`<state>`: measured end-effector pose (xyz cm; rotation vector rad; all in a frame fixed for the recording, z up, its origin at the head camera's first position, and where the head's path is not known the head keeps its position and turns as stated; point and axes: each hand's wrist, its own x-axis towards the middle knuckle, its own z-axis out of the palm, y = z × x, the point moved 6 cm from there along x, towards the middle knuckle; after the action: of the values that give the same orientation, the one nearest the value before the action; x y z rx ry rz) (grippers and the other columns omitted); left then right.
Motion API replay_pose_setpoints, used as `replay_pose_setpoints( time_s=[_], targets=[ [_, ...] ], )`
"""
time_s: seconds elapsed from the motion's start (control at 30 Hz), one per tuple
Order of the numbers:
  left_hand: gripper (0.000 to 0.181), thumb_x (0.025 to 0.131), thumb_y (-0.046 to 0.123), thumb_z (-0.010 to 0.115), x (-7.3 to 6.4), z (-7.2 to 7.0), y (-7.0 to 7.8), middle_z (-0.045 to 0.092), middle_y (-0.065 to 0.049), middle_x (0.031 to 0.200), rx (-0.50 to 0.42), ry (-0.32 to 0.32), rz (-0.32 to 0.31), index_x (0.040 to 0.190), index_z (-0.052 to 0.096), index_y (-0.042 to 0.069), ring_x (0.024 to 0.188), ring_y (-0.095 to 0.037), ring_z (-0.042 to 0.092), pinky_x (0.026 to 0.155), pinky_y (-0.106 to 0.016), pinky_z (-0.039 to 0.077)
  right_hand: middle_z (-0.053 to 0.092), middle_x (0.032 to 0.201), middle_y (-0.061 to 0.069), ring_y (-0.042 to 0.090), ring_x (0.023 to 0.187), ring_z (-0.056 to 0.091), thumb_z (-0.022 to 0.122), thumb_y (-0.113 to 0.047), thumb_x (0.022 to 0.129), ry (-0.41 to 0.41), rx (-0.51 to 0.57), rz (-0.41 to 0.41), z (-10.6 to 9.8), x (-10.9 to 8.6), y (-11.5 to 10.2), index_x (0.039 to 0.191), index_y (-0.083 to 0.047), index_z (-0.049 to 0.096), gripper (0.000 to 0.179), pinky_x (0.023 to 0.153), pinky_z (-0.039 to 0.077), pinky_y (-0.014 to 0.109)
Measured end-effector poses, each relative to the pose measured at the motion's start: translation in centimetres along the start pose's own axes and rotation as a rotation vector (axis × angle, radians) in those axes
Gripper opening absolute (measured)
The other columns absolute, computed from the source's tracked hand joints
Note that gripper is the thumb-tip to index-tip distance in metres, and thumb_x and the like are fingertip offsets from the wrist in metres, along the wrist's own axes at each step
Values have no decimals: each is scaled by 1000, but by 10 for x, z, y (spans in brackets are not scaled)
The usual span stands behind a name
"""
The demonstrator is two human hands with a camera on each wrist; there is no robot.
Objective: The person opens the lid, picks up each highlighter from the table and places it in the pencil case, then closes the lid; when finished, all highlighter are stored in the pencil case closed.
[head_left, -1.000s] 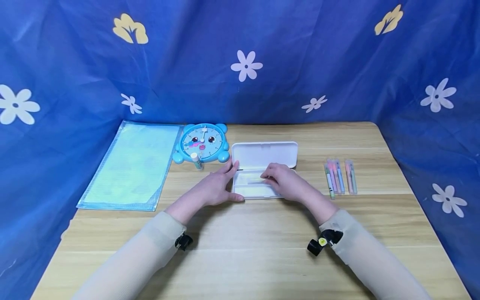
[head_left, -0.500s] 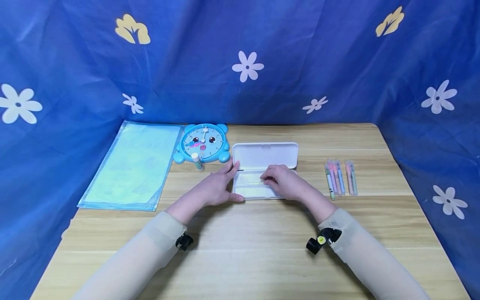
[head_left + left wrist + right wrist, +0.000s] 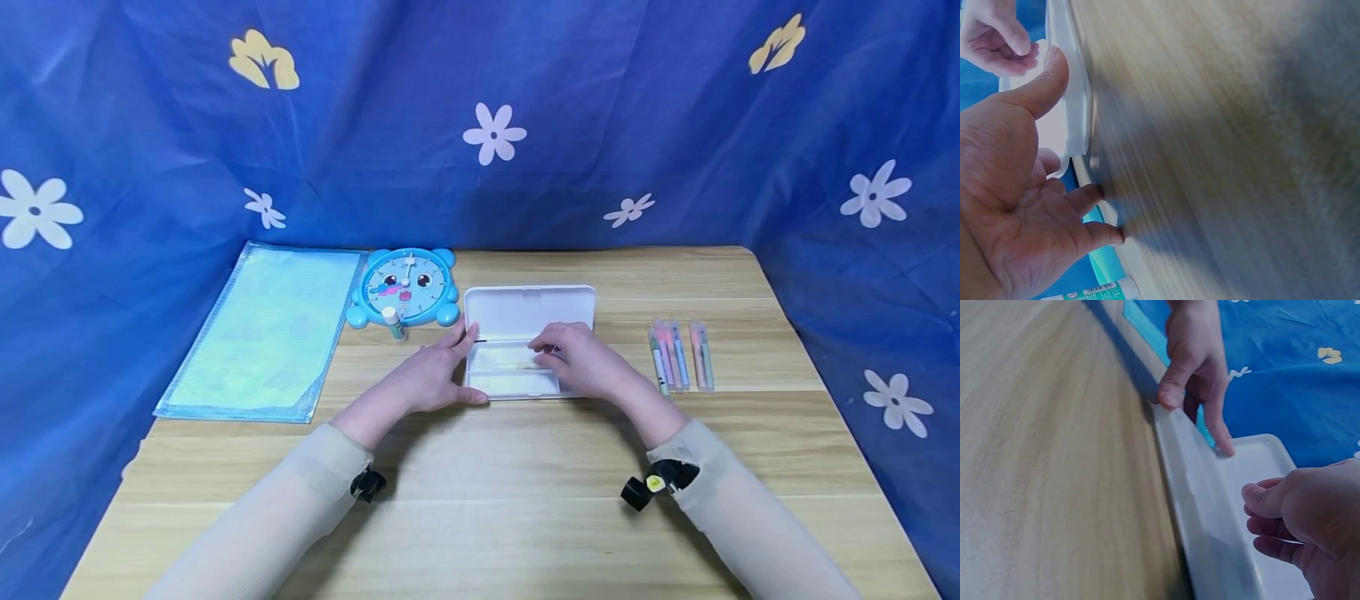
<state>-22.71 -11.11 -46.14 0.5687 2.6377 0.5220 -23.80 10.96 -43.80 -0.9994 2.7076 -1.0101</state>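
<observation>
Two hands meet at a white pencil case (image 3: 513,383) in the center of the frame, its long axis running left to right across a wood-grain tabletop (image 3: 487,517). The left hand (image 3: 438,375), already in contact, spans the case's left end, fingers and thumb spread, the thumb at the lower corner. The right hand (image 3: 581,358) covers much of the right half, fingers bent and thumb drawn in over the tray; whether anything is pinched there cannot be told. Lying directly below its fingers, the tray appears to be the spot on which its coming move turns. The case looks like smooth, hard plastic with rounded corners, its lid (image 3: 528,310) raised at the back and its tray split lengthwise by a low ridge. Slim, translucent pastel pens (image 3: 678,358) lie at right; a round-footed blue clock (image 3: 405,296), a white-capped tube (image 3: 393,323) and a flat, mesh-textured pouch (image 3: 262,333) occupy the left, before softly creased blue cloth (image 3: 600,83) printed with flowers.
</observation>
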Motion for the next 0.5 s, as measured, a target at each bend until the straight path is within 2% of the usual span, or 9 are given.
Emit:
replay_pose_setpoints(
  time_s=[0.2,0.5],
  targets=[
    [120,86,57,83,0,0,1,-4,-12,176,-1,2,3,171,8,15,157,-41,21,121,-66,26,76,110,13,22,99,70,75,-9,100,49,22,22,-20,-10,-1,119,2,77,22,92,59,43],
    [121,86,57,83,-1,0,1,-5,-11,176,-9,-5,-6,171,8,15,158,-38,19,122,-67,22,76,109,14,24,96,73,77,-4,97,183,32,28,-60,-27,9,119,3,77,23,88,61,47]
  ],
)
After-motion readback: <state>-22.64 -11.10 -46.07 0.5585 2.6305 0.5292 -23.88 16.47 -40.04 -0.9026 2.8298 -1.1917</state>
